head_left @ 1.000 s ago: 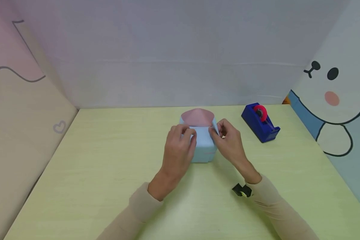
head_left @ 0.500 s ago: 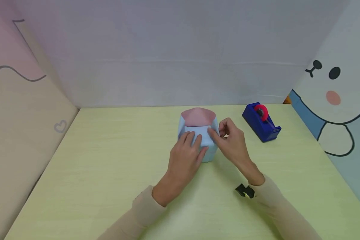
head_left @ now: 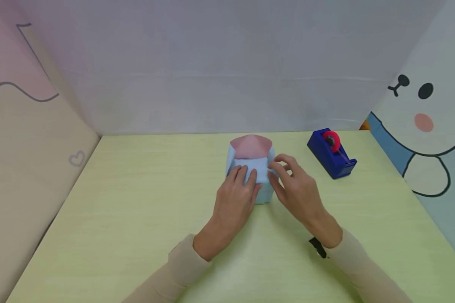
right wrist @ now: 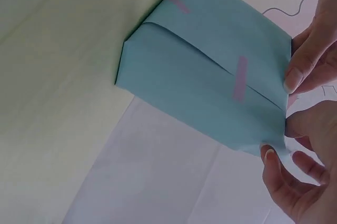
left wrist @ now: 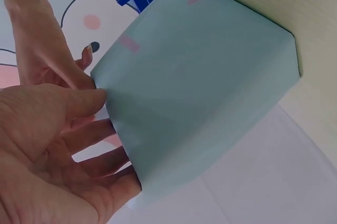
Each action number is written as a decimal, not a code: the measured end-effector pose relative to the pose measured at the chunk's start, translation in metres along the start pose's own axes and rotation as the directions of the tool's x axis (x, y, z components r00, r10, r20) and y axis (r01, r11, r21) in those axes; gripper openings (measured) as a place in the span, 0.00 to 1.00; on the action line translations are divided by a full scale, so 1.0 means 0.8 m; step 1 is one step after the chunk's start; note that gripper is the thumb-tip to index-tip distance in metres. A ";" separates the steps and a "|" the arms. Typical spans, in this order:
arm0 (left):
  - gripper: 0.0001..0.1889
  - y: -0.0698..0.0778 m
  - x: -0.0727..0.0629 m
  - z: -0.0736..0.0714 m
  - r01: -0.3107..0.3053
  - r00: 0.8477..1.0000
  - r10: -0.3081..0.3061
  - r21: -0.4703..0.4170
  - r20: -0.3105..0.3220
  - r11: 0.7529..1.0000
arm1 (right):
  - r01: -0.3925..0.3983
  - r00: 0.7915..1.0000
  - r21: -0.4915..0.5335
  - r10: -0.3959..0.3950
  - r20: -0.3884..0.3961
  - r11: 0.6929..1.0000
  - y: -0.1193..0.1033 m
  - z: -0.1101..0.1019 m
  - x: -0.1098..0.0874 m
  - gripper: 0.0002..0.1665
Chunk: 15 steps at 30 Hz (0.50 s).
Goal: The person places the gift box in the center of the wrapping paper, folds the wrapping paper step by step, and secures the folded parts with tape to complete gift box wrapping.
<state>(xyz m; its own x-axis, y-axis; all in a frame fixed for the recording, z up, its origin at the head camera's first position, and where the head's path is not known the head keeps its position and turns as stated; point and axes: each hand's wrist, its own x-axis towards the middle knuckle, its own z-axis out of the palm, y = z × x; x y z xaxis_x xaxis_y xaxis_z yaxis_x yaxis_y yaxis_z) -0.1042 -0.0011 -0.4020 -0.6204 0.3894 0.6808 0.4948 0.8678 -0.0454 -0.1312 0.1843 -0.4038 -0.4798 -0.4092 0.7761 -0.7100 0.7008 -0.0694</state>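
Observation:
A box-shaped package in light blue paper (head_left: 266, 192) stands upright on the table. Its top end is partly folded: a pink-backed flap (head_left: 251, 146) rises at the rear, and a blue front flap lies inward. My left hand (head_left: 234, 202) presses that front flap with its fingers laid flat on top; its thumb (left wrist: 87, 101) touches the upper edge. My right hand (head_left: 299, 193) pinches the paper at the right top corner between thumb and bent forefinger (right wrist: 271, 166). Short pink tape strips (right wrist: 240, 79) cross the overlapping seam on the package's side.
A blue tape dispenser (head_left: 331, 153) with a red roll stands to the right of the package, toward the back of the pale table (head_left: 144, 202). A grey-white backdrop (head_left: 227, 105) borders the rear, and a cartoon-printed panel (head_left: 436, 139) the right side.
The left hand has gone from pinching at the top edge to lying flat on the folded front flap. The right hand has moved its grip at the right corner, forefinger now nearer the thumb.

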 end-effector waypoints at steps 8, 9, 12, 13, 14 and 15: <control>0.17 0.001 0.001 0.001 -0.025 1.000 0.026 0.036 -0.007 0.999 | 0.151 0.986 -0.053 -0.147 0.078 0.987 0.000 -0.005 -0.004 0.18; 0.17 0.001 0.001 0.000 -0.029 1.000 0.029 0.037 -0.001 0.999 | 0.159 0.984 -0.064 -0.153 0.093 0.985 0.000 -0.005 -0.005 0.15; 0.17 0.002 0.002 -0.001 -0.038 0.999 0.037 0.036 0.028 0.999 | 0.153 0.980 -0.100 -0.138 0.142 0.983 -0.003 -0.003 -0.006 0.25; 0.17 0.002 0.002 -0.001 -0.039 0.999 0.038 0.035 0.039 0.999 | 0.146 0.980 -0.112 -0.128 0.154 0.983 -0.003 -0.002 -0.006 0.30; 0.18 0.002 0.002 -0.001 -0.042 0.998 0.040 0.036 0.050 0.998 | 0.140 0.980 -0.123 -0.119 0.162 0.983 -0.004 -0.001 -0.006 0.34; 0.18 0.002 0.002 -0.002 -0.043 0.997 0.041 0.034 0.060 0.999 | 0.133 0.980 -0.130 -0.111 0.166 0.983 -0.005 0.000 -0.006 0.35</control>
<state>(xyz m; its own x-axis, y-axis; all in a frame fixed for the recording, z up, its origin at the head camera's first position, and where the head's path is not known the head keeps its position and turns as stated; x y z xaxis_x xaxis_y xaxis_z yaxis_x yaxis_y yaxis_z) -0.1036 0.0005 -0.3999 -0.6352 0.4423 0.6332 0.5001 0.8603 -0.0992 -0.1259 0.1839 -0.4073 -0.4773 -0.5756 0.6640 -0.6945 0.7101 0.1163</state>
